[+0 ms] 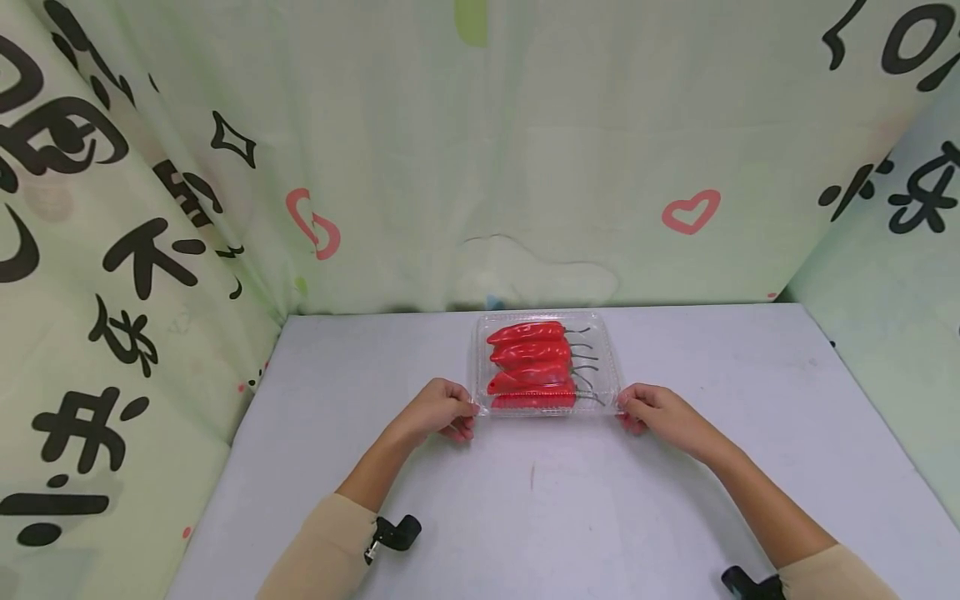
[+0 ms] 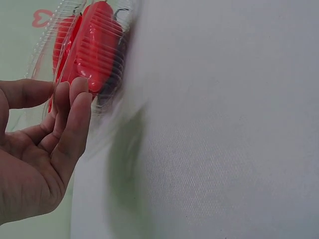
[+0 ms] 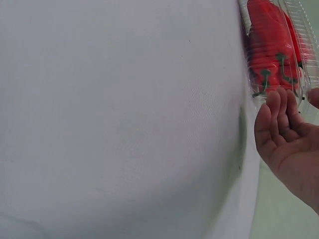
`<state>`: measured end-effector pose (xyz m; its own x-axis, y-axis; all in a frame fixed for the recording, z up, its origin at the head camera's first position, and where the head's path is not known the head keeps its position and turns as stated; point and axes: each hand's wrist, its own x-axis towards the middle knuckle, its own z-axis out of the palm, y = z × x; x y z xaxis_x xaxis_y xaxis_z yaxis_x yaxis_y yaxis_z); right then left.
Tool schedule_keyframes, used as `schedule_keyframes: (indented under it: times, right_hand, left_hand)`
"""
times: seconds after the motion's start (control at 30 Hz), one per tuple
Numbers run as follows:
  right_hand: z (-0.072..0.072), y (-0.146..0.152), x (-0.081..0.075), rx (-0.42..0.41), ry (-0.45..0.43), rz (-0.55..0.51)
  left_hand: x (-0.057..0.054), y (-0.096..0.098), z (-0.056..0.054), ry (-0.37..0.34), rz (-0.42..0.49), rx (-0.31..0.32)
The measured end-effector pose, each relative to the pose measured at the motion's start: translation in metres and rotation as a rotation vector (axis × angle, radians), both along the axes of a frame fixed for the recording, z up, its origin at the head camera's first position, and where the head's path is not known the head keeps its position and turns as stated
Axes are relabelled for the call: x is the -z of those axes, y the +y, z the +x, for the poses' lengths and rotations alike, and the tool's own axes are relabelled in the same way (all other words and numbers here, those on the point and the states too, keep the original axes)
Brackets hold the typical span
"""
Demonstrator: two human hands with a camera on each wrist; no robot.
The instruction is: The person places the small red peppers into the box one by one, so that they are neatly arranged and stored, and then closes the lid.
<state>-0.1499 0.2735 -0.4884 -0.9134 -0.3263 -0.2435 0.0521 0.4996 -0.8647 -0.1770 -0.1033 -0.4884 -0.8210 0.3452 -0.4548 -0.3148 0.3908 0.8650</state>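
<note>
Several long red peppers [image 1: 531, 354] with thin green stems lie side by side in a clear plastic box [image 1: 606, 367]. At the box's front left corner, my left hand [image 1: 444, 407] pinches the rim between thumb and fingers. My right hand [image 1: 656, 410] pinches the front right corner the same way. In the left wrist view, the thumb and fingertips of the left hand [image 2: 45, 154] meet at the edge of the ribbed box wall. The right wrist view shows the right hand [image 3: 294, 144] by the stem end of the peppers [image 3: 271, 40], its thumb partly cut off.
The box is near the back edge of a white table [image 1: 540, 517]. A pale green curtain [image 1: 525, 167] with black writing and red hearts hangs behind the table and along both sides. Black wrist cameras [image 1: 397, 533] sit at both sleeves.
</note>
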Motion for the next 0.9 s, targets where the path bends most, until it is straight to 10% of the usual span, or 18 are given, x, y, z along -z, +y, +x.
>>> schedule_keyframes:
  times: [0.9]
  right_hand:
    - [-0.0029, -0.0034, 0.0028, -0.013, -0.099, -0.037]
  left_hand:
    - [0.001, 0.0027, 0.0021, -0.003, 0.014, -0.038]
